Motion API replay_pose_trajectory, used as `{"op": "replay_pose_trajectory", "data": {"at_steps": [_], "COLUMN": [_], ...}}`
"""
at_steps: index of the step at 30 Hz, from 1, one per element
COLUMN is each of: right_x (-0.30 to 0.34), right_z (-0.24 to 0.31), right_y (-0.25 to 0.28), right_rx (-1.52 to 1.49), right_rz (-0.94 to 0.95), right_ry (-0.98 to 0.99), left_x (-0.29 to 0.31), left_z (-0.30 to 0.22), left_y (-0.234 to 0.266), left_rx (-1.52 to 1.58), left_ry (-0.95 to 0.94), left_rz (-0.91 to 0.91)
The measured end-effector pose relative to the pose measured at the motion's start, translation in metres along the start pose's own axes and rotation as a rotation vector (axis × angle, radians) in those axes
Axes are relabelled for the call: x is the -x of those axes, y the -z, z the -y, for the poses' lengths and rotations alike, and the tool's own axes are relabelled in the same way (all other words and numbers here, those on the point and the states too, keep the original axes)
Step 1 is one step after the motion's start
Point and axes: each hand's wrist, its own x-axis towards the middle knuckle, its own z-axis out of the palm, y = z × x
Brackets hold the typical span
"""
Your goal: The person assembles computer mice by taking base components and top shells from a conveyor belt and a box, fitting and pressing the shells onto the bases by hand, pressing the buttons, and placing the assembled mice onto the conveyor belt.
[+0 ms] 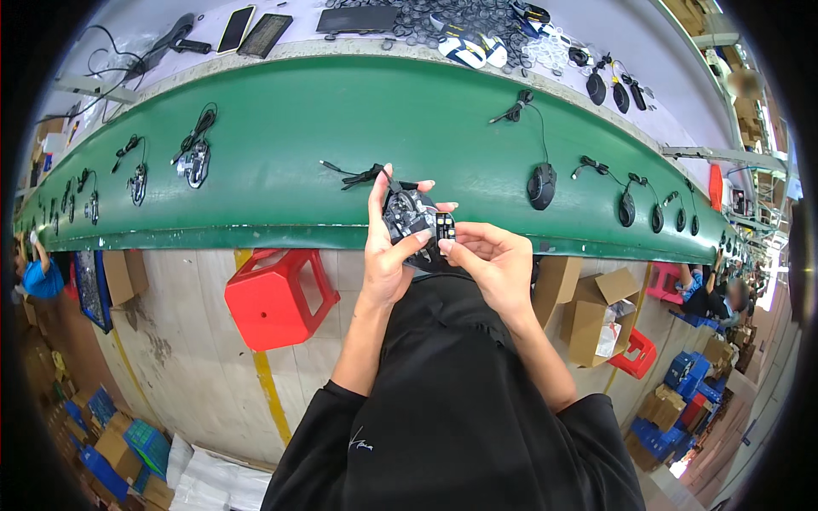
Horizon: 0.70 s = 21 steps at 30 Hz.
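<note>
My left hand (pixel 388 251) grips an open, half-assembled computer mouse (pixel 409 217) just above the near edge of the green conveyor belt (pixel 341 119), fingers and thumb clamped around its shell, while my right hand (pixel 492 260) pinches a small black part with pale squares (pixel 445 226) against the mouse's right side — thumb and forefinger closed on it. The mouse's cable (pixel 358 176) trails left onto the belt; further finished black mice (pixel 541 186) and bare mouse assemblies (pixel 195 162) lie well apart along it, none between my hands and the work. A red plastic stool (pixel 277 298) stands on the floor below left, and cardboard boxes (pixel 596 315) stand below right.
</note>
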Motion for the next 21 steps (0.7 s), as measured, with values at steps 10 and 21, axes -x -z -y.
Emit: {"op": "replay_pose_trajectory", "data": {"at_steps": [10,21], "right_x": [0.014,0.011], "right_z": [0.015,0.018], "right_y": [-0.007,-0.012], "right_rx": [0.002,-0.017], "right_rz": [0.125,0.113], "right_ry": [0.099,0.161], "left_x": [0.011,0.008], "left_z": [-0.017,-0.024], "left_y": [-0.016,-0.018], "left_rx": [-0.005,-0.025], "left_ry": [-0.007,-0.016], "left_rz": [0.01,0.053]}}
